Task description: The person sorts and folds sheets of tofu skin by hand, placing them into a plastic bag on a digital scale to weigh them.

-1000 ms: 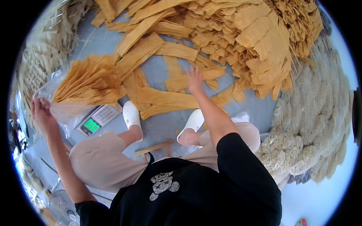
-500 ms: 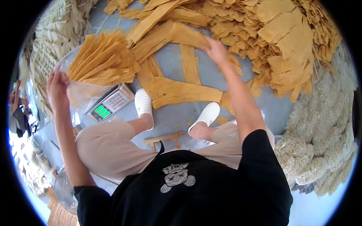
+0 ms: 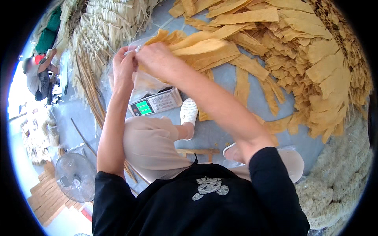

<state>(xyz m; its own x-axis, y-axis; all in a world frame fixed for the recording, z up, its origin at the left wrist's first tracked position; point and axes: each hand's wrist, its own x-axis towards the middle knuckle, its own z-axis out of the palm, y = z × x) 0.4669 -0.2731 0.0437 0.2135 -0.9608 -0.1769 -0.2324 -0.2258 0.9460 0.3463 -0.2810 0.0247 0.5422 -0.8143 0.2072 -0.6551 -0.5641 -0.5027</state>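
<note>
A clear plastic bag [image 3: 141,89] holding flat, dried orange-yellow strips [image 3: 208,49] rests on a digital scale [image 3: 157,101] with a lit green display. My left hand [image 3: 124,67] is closed, pinching the bag's edge. Right beside it, my right hand [image 3: 153,57] is closed at the bag's mouth, its fingertips mostly hidden; a bit of plastic shows between the two hands. The strips fan out from the bag toward the right, partly behind my right forearm.
A large heap of orange-yellow strips [image 3: 315,67] rises on the right. Pale bundled material [image 3: 114,23] and long sticks [image 3: 88,84] stand at left. Lower left is a fan [image 3: 76,177]. Another person [image 3: 37,76] sits at far left. Below my legs is a small wooden stool [image 3: 199,151].
My right hand has swung left from the far strips to the bag, next to my left hand. The view has shifted left, and the strips by the bag lie differently.
</note>
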